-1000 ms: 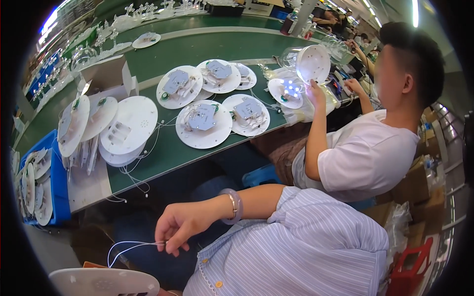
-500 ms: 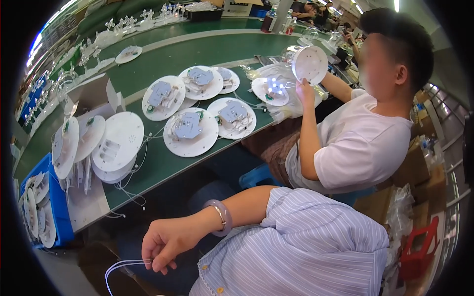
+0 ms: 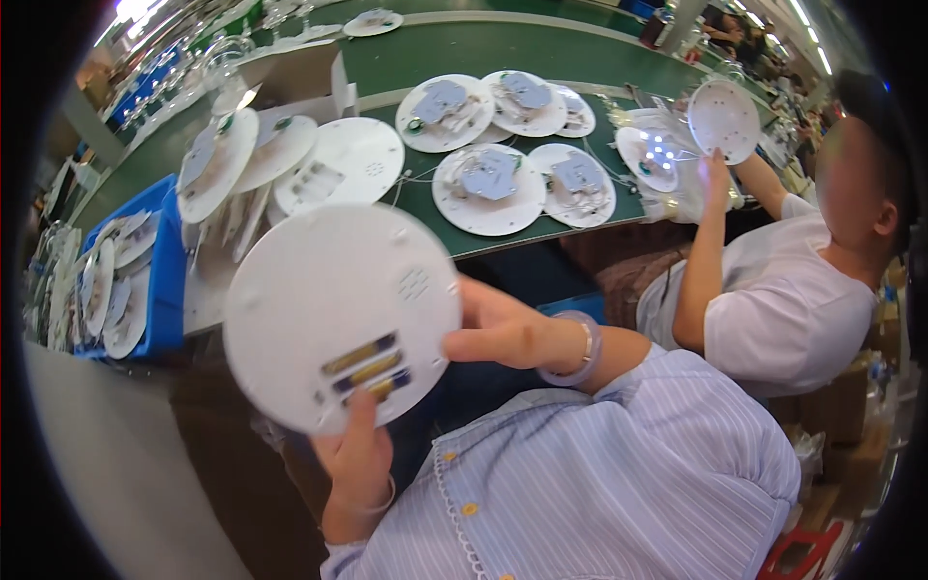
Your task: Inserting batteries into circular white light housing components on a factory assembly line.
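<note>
A white round base plate (image 3: 300, 280) is held up, tilted, between my two hands. Its battery slot holds several batteries (image 3: 367, 365), and a small patch of holes shows near its right side. My right hand (image 3: 493, 324), with a pale bangle at the wrist, grips the plate's right edge, thumb on the face. My left hand (image 3: 358, 454) holds the lower edge, one digit pressing by the lowest battery. The plate's far side is hidden, and the image is slightly blurred there.
On the green table (image 3: 435, 39) lie several white discs (image 3: 488, 184) with grey boards and wires. More discs lean at the left (image 3: 217, 169) beside a blue bin (image 3: 164, 280) of parts. A co-worker (image 3: 764, 280) at right holds a white disc beside a lit board.
My right hand held a thin white cable low down; now it grips the base plate. My left hand and the plate have come into view. The view has shifted left and down.
</note>
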Motion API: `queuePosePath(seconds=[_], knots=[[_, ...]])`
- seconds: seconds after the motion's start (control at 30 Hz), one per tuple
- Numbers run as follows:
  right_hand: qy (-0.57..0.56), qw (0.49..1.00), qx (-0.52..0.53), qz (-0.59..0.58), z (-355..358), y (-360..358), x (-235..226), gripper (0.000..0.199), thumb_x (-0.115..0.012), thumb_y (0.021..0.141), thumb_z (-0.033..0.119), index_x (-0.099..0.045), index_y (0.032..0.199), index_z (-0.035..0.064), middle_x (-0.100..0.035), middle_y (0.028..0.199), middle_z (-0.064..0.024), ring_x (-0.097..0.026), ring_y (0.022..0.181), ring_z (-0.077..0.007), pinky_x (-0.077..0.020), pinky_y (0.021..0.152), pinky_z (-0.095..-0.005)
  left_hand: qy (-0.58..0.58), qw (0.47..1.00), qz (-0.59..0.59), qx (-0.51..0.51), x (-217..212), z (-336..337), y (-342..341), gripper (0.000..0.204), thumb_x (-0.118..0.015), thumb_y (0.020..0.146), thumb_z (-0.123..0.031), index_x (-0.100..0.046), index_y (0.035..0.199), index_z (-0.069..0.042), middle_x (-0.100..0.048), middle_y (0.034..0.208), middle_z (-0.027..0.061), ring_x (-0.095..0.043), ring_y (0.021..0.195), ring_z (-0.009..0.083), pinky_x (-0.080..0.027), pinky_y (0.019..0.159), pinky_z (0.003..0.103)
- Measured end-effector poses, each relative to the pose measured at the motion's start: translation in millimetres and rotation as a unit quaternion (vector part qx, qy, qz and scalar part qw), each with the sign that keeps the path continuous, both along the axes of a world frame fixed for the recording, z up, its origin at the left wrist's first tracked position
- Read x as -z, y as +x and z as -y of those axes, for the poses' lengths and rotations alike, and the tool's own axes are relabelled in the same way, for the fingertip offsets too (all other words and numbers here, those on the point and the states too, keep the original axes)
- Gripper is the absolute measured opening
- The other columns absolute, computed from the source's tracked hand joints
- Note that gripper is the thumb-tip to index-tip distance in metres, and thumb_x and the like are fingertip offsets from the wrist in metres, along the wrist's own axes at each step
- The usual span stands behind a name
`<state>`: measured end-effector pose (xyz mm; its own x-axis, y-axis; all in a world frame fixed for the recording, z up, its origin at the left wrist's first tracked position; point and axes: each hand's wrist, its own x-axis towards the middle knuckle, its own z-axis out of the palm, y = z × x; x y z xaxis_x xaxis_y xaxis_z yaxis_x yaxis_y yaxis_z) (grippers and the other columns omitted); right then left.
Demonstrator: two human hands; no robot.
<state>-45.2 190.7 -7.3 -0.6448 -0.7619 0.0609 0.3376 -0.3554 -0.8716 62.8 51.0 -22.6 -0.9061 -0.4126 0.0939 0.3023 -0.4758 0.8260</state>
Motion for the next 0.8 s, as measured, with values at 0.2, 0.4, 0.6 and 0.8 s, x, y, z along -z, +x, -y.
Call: queuePosePath(seconds=[0.2, 0.4, 0.6, 0.8], knots=[[-0.025, 0.974, 0.218, -0.05, -20.2, -20.9, -7.1, 0.028, -0.051, 0.082, 0.016, -0.049, 0.105, 0.0002, -0.057, 0.095, -0.0074, -0.056, 0.082, -0.0126, -0.0453, 0.071, -0.0241, 0.028, 0.979, -0.024, 0.2, -19.5, 5.4, -23.1, 0.062, -0.047, 0.075, 0.006, -0.02, 0.129, -0.007, -0.034, 0.122, 0.0182, -0.043, 0.108, 0.0284, -0.049, 0.072, 0.03], [0.056, 0.797, 0.495, -0.34, -69.7, -73.8, -15.9, 0.029, -0.05, 0.082, 0.007, -0.046, 0.109, -0.0018, -0.054, 0.102, -0.0066, -0.051, 0.089, -0.0113, -0.0396, 0.08, -0.0245, -0.068, 0.987, 0.086, 0.121, -36.3, 70.3, -72.2, 0.039, -0.044, 0.084, -0.021, -0.038, 0.116, 0.0, -0.052, 0.104, 0.016, -0.057, 0.085, 0.0194, -0.051, 0.057, 0.025], [0.341, 0.456, 0.54, -0.62, -82.0, -126.1, 13.4, 0.047, -0.051, 0.066, -0.007, -0.053, 0.11, 0.0099, -0.052, 0.107, -0.0102, -0.045, 0.093, -0.0277, -0.0338, 0.085, -0.0336, 0.131, 0.973, 0.082, 0.171, -19.6, 169.2, -135.7, 0.045, -0.037, 0.087, -0.032, -0.036, 0.114, 0.004, -0.051, 0.109, 0.0126, -0.058, 0.065, 0.0095, -0.048, 0.046, 0.017], [0.429, 0.427, 0.469, -0.642, -88.5, -133.9, 41.7, 0.052, -0.045, 0.064, -0.008, -0.052, 0.111, 0.0128, -0.046, 0.112, -0.0109, -0.042, 0.097, -0.0289, -0.0322, 0.087, -0.0358, 0.142, 0.974, 0.138, 0.11, -20.5, 171.4, -166.1, 0.045, -0.04, 0.087, -0.031, -0.038, 0.111, 0.006, -0.051, 0.108, 0.0147, -0.058, 0.064, 0.0083, -0.046, 0.045, 0.014]])
